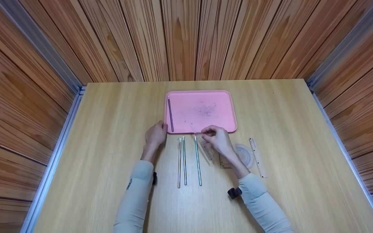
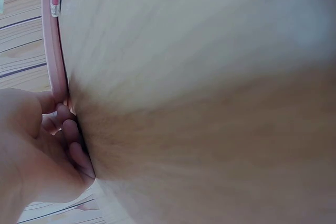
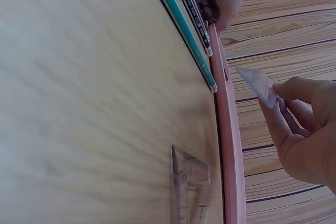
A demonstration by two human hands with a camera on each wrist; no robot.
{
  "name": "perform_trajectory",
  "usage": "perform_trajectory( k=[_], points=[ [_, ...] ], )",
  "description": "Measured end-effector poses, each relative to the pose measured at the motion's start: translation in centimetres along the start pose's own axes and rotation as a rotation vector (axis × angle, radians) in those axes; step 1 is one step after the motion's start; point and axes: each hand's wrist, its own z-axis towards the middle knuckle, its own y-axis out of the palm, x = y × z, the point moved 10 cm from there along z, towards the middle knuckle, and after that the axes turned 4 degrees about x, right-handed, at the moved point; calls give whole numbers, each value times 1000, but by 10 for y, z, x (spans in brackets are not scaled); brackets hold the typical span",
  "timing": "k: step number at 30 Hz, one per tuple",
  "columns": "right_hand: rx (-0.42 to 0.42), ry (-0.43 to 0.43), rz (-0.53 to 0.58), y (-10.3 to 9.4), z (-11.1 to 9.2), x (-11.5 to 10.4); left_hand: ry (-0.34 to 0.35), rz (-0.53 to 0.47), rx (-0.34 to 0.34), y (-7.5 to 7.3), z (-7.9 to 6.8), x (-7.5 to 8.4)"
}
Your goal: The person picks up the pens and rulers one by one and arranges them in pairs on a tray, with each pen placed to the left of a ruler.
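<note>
My right hand pinches a clear set square between thumb and fingers, above the table at the tray's near edge. The same set square shows edge-on in the right wrist view. At the near left corner of the pink tray, my left hand grips the rim, its fingers curled at the edge. One dark pencil lies inside the tray along its left side. Three pencils, among them a teal pencil and a pair to its left, lie on the table in front.
Right of the pencils, a second clear set square lies partly behind my right forearm. Beside it are a protractor and a straight ruler. Dark specks mark the tray's floor. Wood-plank walls border the table.
</note>
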Motion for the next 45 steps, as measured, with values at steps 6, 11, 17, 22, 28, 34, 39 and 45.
perform_trajectory(
  k=[6,11,17,22,28,34,39,45],
  points=[
    [11,17,24,4,7,0,-3,17,-5,1,1,0],
    [25,10,34,9,17,-2,-20,12,-9,2,1,-2],
    [29,36,54,16,30,-2,-11,7,-2,2,1,-1],
    [-1,59,98,23,40,-4,14,15,18,1,1,0],
    [-16,110,119,25,50,0,14,17,13,0,1,1],
    [-14,157,206,27,58,-1,15,6,13,-2,2,0],
    [-17,141,203,32,65,-7,-4,5,0,0,2,-2],
    [-3,112,199,40,75,-10,-9,14,-5,1,2,-2]
  ],
)
